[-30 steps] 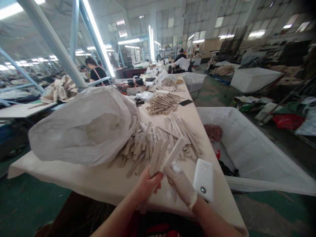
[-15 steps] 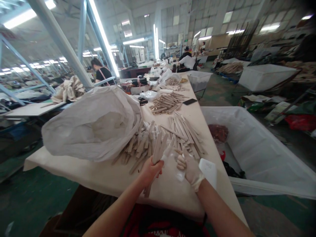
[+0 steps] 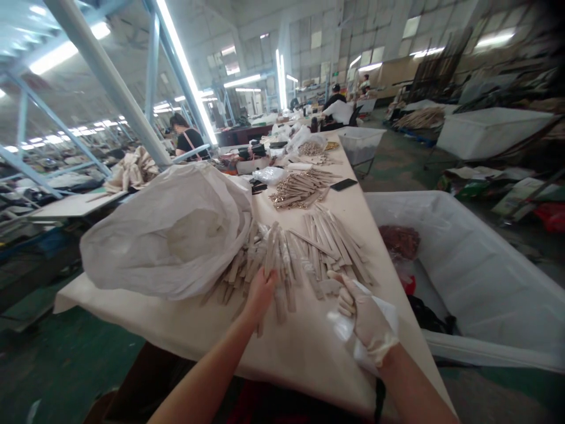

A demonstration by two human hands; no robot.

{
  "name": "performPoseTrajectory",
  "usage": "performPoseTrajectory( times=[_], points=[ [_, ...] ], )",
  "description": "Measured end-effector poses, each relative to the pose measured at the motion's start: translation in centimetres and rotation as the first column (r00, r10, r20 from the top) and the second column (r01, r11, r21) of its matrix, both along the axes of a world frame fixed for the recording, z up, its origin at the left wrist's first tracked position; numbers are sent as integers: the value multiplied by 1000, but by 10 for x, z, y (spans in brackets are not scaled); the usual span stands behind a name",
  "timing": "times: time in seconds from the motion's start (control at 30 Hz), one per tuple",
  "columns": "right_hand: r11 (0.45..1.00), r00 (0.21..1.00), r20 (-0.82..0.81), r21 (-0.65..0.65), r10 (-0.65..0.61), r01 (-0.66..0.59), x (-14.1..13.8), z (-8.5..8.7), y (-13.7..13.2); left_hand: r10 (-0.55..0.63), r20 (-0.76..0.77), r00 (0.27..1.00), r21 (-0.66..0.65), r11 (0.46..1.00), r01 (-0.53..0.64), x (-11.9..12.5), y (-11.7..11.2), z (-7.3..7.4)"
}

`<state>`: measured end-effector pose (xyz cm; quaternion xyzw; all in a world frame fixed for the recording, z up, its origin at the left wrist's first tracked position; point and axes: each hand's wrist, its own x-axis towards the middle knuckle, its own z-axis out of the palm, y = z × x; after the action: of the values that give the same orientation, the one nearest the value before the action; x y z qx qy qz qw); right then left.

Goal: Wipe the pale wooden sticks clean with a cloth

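My bare left hand (image 3: 263, 291) is closed round a bundle of beige flat strips (image 3: 271, 250), whose ends stick out above and below the fingers. The bundle is over a pile of similar strips partly wrapped in clear plastic (image 3: 286, 259). My right hand (image 3: 359, 309), in a pale glove, is curled shut on clear plastic film (image 3: 326, 287) that stretches left toward the strips. Under that hand is glossy white, partly see-through plastic (image 3: 342, 327). Loose beige strips (image 3: 335, 238) lie fanned out just beyond my hands.
A large white sack (image 3: 145, 235) bulges on the table's left side. Strips with metal ends (image 3: 302, 188) and a dark flat object (image 3: 343, 185) lie farther back. A deep white bin (image 3: 477, 265) stands against the right edge. Other people (image 3: 188, 138) are farther off.
My left hand has moved up and left with its strips, over the wrapped pile. My right hand has shifted right and slightly down, away from the left.
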<state>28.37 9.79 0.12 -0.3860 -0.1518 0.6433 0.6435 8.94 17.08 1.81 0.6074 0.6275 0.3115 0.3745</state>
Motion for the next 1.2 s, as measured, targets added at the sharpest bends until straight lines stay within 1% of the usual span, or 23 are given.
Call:
performPoseTrajectory(
  times=[0.07,0.17,0.23,0.3,0.37,0.43,0.5,0.57,0.7,0.77,0.8,0.83,0.9,1.03,1.1,1.2],
  points=[
    [999,999,17,-4,-50,50,3,-4,0,-98,-119,988,47,993,104,17,3,-4],
    [994,991,74,1,-110,111,3,-6,1,-253,-264,931,26,963,269,60,10,-18],
    [993,986,121,13,-114,113,7,-5,0,-294,-336,895,-4,950,311,85,20,-28],
    [995,983,149,24,-102,100,15,-3,-4,-290,-403,868,-32,952,304,97,32,-39],
    [996,983,161,24,-89,86,25,-3,-9,-262,-465,845,-48,961,272,94,43,-49],
    [996,983,161,17,-85,83,32,-5,-13,-229,-518,824,-50,970,237,81,54,-57],
    [996,984,155,6,-83,84,35,-9,-16,-198,-560,804,-50,977,205,64,67,-60],
    [997,986,146,-3,-81,83,35,-12,-17,-172,-593,787,-57,983,173,45,82,-59],
    [996,988,128,-7,-89,90,37,-14,-19,-142,-631,762,-52,989,141,14,108,-48],
    [995,988,119,-6,-102,103,40,-14,-19,-141,-637,758,-47,988,145,8,113,-44],
    [994,987,114,-6,-110,111,42,-14,-18,-147,-636,758,-47,987,152,9,114,-44],
    [993,987,109,-7,-117,118,43,-14,-17,-157,-631,760,-49,985,163,13,115,-44],
    [992,986,104,-11,-127,128,43,-14,-15,-184,-608,772,-58,980,188,28,114,-47],
    [993,986,119,-13,-113,116,38,-11,-13,-234,-511,827,-93,972,218,77,119,-55],
    [996,986,140,-8,-91,93,36,-7,-14,-226,-446,866,-112,974,197,99,126,-57],
    [999,982,181,9,-54,53,36,-1,-17,-136,-363,922,-147,985,88,121,139,-57]
  ],
)
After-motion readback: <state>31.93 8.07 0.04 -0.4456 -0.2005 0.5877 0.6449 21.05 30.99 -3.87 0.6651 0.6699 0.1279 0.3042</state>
